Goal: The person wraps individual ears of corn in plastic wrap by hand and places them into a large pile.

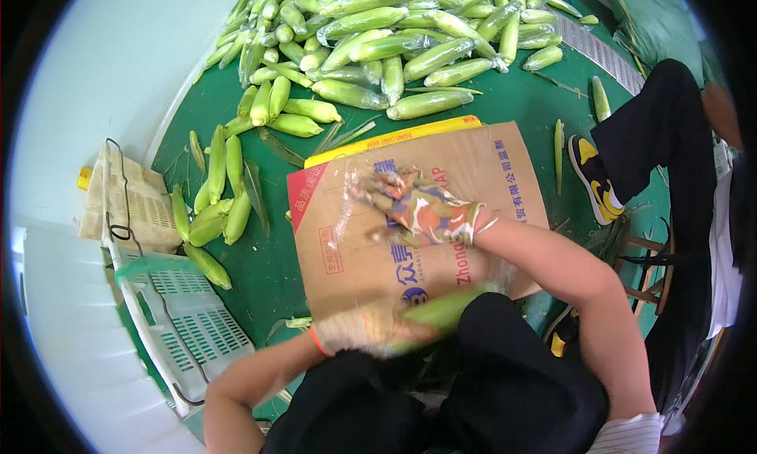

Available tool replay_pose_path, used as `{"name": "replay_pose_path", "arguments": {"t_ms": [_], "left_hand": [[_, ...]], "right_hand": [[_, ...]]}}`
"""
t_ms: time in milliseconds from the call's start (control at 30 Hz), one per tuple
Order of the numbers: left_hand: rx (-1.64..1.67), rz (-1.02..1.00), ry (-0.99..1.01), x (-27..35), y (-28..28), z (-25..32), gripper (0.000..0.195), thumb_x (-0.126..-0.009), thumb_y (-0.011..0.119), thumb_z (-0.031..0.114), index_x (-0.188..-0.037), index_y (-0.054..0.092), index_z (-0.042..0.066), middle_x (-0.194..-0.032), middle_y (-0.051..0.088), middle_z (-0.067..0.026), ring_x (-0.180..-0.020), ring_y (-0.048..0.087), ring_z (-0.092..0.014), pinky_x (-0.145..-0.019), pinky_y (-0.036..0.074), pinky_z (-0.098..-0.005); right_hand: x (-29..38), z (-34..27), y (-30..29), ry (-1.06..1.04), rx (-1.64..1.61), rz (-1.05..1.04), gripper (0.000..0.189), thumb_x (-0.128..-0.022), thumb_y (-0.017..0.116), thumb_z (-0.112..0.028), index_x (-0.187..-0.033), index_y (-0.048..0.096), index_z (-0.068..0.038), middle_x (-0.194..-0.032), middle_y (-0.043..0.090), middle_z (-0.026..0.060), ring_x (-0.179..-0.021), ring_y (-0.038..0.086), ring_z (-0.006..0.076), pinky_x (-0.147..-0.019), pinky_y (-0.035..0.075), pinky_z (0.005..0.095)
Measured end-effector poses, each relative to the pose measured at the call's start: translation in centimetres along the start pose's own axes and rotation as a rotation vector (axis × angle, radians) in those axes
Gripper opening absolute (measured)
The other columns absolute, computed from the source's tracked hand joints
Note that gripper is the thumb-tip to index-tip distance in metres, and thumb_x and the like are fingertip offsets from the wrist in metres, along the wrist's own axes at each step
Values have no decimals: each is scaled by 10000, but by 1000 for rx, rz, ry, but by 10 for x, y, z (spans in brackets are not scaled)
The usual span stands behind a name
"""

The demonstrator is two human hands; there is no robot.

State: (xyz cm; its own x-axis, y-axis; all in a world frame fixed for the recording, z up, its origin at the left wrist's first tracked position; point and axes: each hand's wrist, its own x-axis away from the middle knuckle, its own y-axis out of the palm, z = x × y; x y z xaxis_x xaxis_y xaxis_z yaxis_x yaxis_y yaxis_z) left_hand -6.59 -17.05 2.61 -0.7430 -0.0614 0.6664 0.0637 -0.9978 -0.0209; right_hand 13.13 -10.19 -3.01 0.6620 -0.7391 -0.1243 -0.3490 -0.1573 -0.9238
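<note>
My left hand (361,330), in a white glove with orange stripes, holds a green ear of corn (443,312) low over my knees; motion blurs both. My right hand (420,206), in a camouflage-patterned glove, is over a printed cardboard sheet (355,276), palm down with fingers apart. Shiny clear plastic film (344,214) shows on the cardboard beside the fingertips. Whether the fingers pinch any film is too blurred to tell. Under the sheet's far edge a yellow printed edge (396,138) sticks out.
Beyond the cardboard lies a large heap of corn ears (378,46), many in clear wrap. Loose unwrapped ears (219,211) lie left on the green floor (260,312), near a white plastic crate (201,330) with a metal hook (159,294). At right is another person's black-and-yellow shoe (594,179).
</note>
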Motion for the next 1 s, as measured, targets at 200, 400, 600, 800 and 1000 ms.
{"name": "replay_pose_path", "arguments": {"t_ms": [200,400,600,800,1000], "left_hand": [[399,-51,-78,42,74,-95,693,-849,680,529,-1256,612,-27,-1160,655,-170,-1050,601,-224,-932,454,-329],[299,-400,-181,46,55,-65,524,-871,717,326,-1231,599,-36,-1075,686,-89,-954,616,-171,-820,492,-296],[160,-387,11,28,49,-79,541,-837,730,330,-1212,596,-37,-1085,671,-139,-906,630,-207,-749,504,-327],[1502,-248,358,33,63,-91,902,-757,692,641,-1250,475,-83,-853,613,-161,-573,563,-206,-403,408,-282],[1223,163,392,37,49,-44,807,-876,477,715,-1181,554,-28,-895,620,-103,-582,538,-167,-471,424,-248]], "right_hand": [[36,-14,-20,414,-1048,-139,604,-962,549,-445,-1401,454,-42,-1339,566,160,-1250,534,261,-1065,390,419],[163,-119,-18,228,-1649,-397,569,-1007,454,-486,-1409,435,-85,-1366,534,95,-1320,456,248,-1094,355,394],[184,-132,-16,510,-1582,-692,603,-981,536,-435,-1457,377,-101,-1377,504,98,-1284,476,244,-1039,388,382],[66,-113,-40,537,-1828,532,258,-915,685,-160,-1123,597,-35,-1043,677,113,-1071,644,217,-907,519,355],[21,-69,-11,441,-2045,927,138,-975,605,-185,-1019,552,-65,-790,590,27,-670,593,173,-654,536,359]]}}
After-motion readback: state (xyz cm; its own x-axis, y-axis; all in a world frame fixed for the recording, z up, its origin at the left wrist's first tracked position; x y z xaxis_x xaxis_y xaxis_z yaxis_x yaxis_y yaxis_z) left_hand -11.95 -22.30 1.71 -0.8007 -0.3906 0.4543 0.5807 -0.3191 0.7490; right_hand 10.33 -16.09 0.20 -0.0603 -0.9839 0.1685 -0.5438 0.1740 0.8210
